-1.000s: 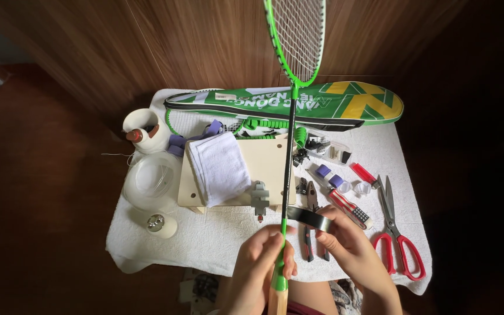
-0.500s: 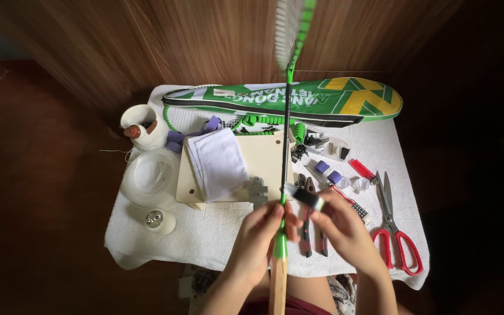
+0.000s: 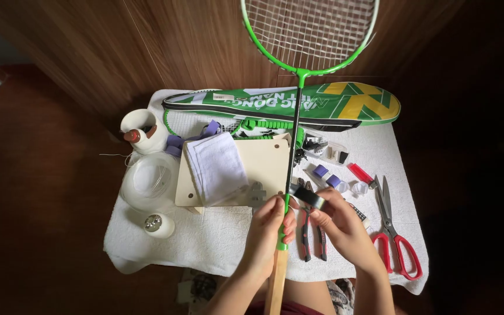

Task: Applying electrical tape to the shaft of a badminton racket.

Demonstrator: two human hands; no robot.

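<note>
Racket [image 3: 294, 125] face-on again, hands [image 3: 266, 230] unshifted

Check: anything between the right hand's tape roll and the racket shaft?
Nothing visible. The right hand holds the dark tape roll right against the racket shaft, just above where the left hand grips it.
</note>
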